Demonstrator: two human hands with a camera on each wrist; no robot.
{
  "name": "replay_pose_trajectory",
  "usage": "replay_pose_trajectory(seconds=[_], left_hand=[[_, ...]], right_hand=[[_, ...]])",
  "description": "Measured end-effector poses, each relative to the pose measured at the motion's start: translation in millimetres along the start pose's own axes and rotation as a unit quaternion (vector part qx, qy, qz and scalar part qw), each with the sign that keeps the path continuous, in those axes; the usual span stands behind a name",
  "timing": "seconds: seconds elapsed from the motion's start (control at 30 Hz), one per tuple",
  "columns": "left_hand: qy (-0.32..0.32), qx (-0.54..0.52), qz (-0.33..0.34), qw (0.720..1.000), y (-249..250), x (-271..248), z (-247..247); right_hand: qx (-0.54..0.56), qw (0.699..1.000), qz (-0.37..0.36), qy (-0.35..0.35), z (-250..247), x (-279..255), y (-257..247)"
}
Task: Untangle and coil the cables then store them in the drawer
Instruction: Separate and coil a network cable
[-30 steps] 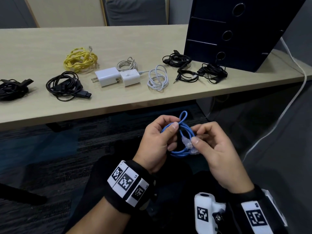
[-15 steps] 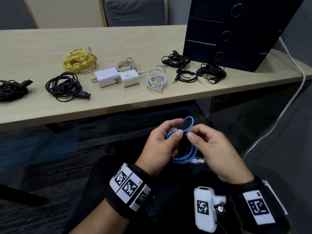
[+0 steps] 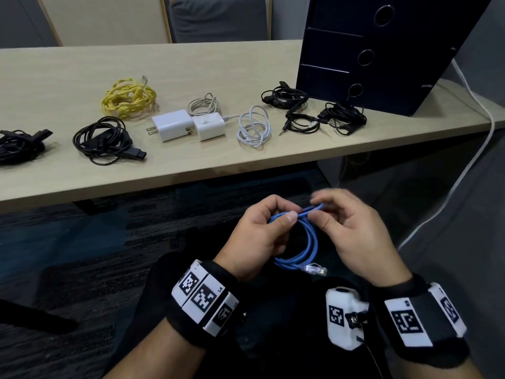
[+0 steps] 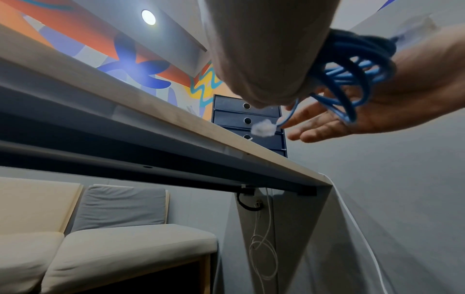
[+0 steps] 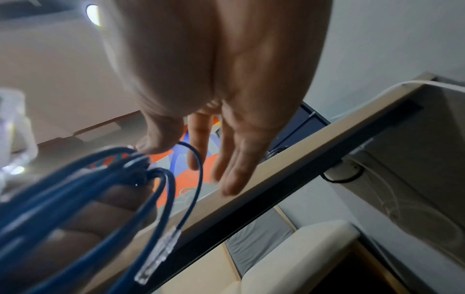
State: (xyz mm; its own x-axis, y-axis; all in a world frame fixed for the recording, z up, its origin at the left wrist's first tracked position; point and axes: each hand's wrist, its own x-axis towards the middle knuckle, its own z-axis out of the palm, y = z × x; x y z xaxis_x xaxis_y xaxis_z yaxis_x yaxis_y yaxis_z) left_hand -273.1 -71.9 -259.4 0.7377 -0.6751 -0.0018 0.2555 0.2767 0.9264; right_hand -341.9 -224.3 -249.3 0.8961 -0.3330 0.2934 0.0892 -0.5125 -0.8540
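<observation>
Left hand: my left hand is gripping the coiled blue network cable, thumb pressing the loops at the top against my curled fingers.
Right hand: my right hand is hovering just beside the coil; in the right wrist view its fingers are lying fairly straight and relaxed, holding nothing, and the thumb tip is sitting at the coil's bound top.
Blue cable: it is hanging in loops below my left thumb, in front of the bench and lower than its edge; a small loop is sticking out at the top toward my right hand, blurred in the head view.
Connector: the clear plug is dangling free at the bottom of the coil.
On the bench: a yellow cable bundle, a black cable bundle, two white chargers, a white cable coil and more black cables are lying spread out, well apart from my hands.
Drawer unit: the dark blue drawer unit is standing on the bench's right end, its drawers closed.
</observation>
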Motion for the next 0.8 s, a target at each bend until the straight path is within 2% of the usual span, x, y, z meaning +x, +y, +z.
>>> replay_pose_trajectory(seconds=[0.13,0.3,0.4,0.6,0.67,0.73,0.8], left_hand=[[0.006,-0.022,0.012,1.000,1,2,1],[-0.014,-0.012,0.028,0.999,2,2,4],[-0.021,0.006,0.045,0.999,4,0,5],[0.003,0.065,0.068,0.996,1,2,9],[0.017,0.078,0.080,0.994,-1,4,8],[0.031,0.115,0.098,0.988,-4,5,6],[0.044,0.150,0.108,0.982,-7,5,5]], right_hand=[[0.172,0.982,0.077,0.011,2,-2,-2],[0.375,0.913,0.157,0.043,11,-3,-10],[0.425,0.887,0.178,0.039,11,-3,-15],[0.470,0.857,0.202,0.055,15,1,-21],[0.452,0.866,0.205,0.058,18,1,-21],[0.401,0.891,0.205,0.052,18,1,-18],[0.251,0.952,0.171,0.038,17,-1,-12]])
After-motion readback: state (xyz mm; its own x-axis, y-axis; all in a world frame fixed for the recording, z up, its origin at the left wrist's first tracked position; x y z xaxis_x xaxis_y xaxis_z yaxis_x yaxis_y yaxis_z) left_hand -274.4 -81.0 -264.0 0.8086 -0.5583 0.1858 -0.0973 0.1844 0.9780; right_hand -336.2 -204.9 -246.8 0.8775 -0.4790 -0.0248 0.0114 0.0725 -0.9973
